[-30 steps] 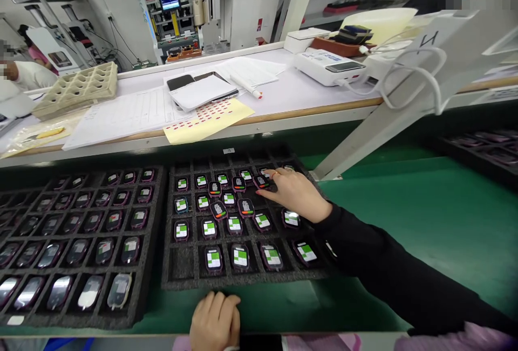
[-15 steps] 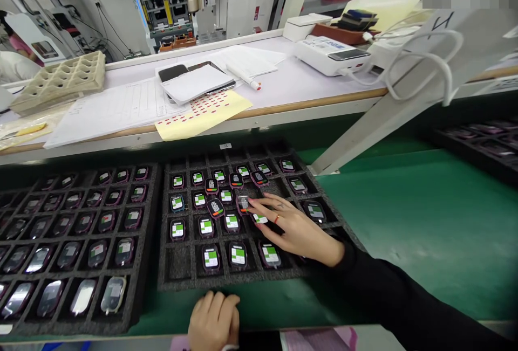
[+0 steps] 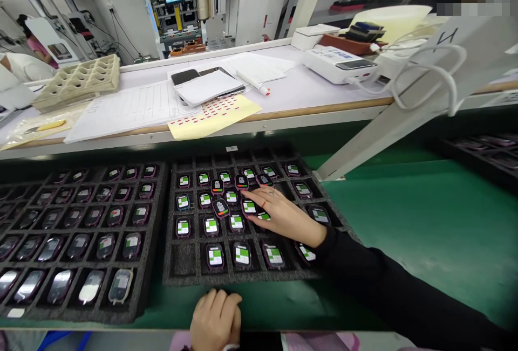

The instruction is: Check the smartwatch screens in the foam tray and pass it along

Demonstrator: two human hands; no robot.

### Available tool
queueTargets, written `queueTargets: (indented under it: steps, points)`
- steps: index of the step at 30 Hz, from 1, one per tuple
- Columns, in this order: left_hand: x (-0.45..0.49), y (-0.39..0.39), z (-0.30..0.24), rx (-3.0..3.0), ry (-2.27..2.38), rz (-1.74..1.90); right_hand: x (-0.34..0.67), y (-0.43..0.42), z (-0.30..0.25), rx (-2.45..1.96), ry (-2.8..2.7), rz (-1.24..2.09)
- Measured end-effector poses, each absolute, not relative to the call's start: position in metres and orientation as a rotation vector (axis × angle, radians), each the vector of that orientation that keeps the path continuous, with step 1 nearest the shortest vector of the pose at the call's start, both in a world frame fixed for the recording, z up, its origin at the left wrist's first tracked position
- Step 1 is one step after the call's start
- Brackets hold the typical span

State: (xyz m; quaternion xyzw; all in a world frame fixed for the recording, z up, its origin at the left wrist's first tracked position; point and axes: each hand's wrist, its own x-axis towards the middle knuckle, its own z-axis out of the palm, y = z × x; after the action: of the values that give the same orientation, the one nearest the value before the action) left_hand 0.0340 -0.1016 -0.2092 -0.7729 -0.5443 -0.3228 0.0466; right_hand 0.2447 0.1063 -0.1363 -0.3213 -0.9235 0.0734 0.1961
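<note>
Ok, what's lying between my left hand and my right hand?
Head view: from right hand to left hand, the near row of lit smartwatches in the foam tray, then bare green belt.

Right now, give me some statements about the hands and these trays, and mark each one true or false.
1. The right hand lies flat over the right foam tray, among lit watch units. True.
2. The left hand is on the left tray. False: it rests at the near edge of the green belt, in front of the right tray.
3. The yellow sticker sheet lies on the belt. False: it lies on the white shelf above.
4. The right tray's near-left cell is empty. True.
</note>
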Motion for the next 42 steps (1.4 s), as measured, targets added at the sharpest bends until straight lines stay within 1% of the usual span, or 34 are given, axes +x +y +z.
queueTargets:
  steps: [6, 11, 14, 19, 23, 29, 32, 39, 42]
  points:
    - [0.033, -0.103, -0.211, -2.361, -1.674, -1.004, 0.276, 0.113, -0.127, -1.060, -2.506, 0.219]
    - [0.034, -0.103, -0.211, -2.360, -1.653, -1.020, 0.308, 0.123, -0.123, -1.229, -2.435, 0.315]
    - [0.034, -0.102, -0.211, -2.359, -1.642, -1.026, 0.318, 0.128, -0.128, -1.259, -2.429, 0.360]
    - [0.034, -0.103, -0.213, -2.355, -1.639, -1.030, 0.318, 0.130, -0.129, -1.213, -2.428, 0.306]
    - [0.035, -0.101, -0.216, -2.346, -1.603, -1.058, 0.292, 0.119, -0.117, -1.162, -2.339, 0.248]
    - [0.034, -0.100, -0.217, -2.344, -1.579, -1.086, 0.229, 0.090, -0.117, -0.697, -2.566, 0.379]
    - [0.034, -0.101, -0.218, -2.333, -1.580, -1.088, 0.214, 0.086, -0.125, -0.584, -2.626, 0.357]
    - [0.035, -0.104, -0.222, -2.314, -1.579, -1.089, 0.207, 0.094, -0.123, -0.717, -2.627, 0.282]
    - [0.034, -0.103, -0.223, -2.317, -1.553, -1.095, 0.199, 0.101, -0.124, -0.711, -2.660, 0.270]
